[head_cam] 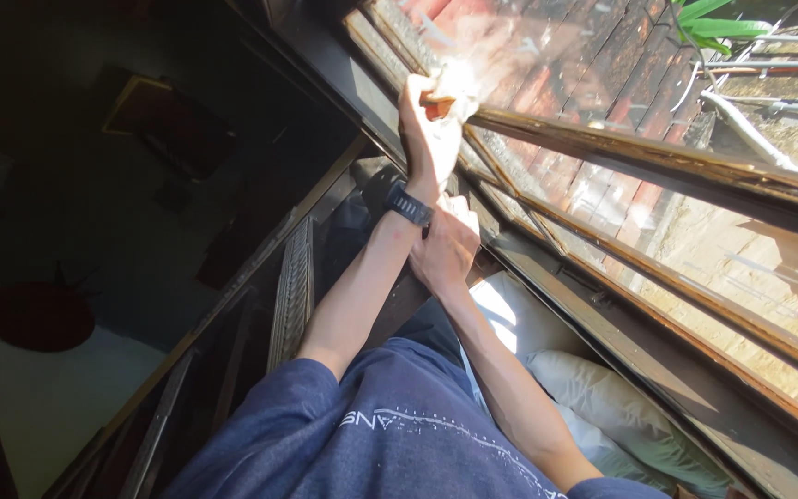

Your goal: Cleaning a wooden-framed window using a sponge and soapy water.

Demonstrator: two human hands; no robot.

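Sunlit window frame [602,139] ahead; I see the left hand [429,129] clamped on a small orange object [438,107], right hand [445,245] just below, its grip hidden.

The left hand [429,129] grips something at the wooden window frame [658,157], but sun glare washes out the spot above its fingers, so the thing held shows only as a small orange-brown patch [438,107] and cannot be told. The right hand [445,245] sits behind the left wrist and its dark wristwatch [409,204]; its fingers are hidden and what they touch cannot be told. The room to the left lies in deep shadow: a framed shape [140,102] and a round dark object [39,316] stay unclear. The pale cushion [621,407] is cut off by the lower edge, and both upper arms leave the picture there too
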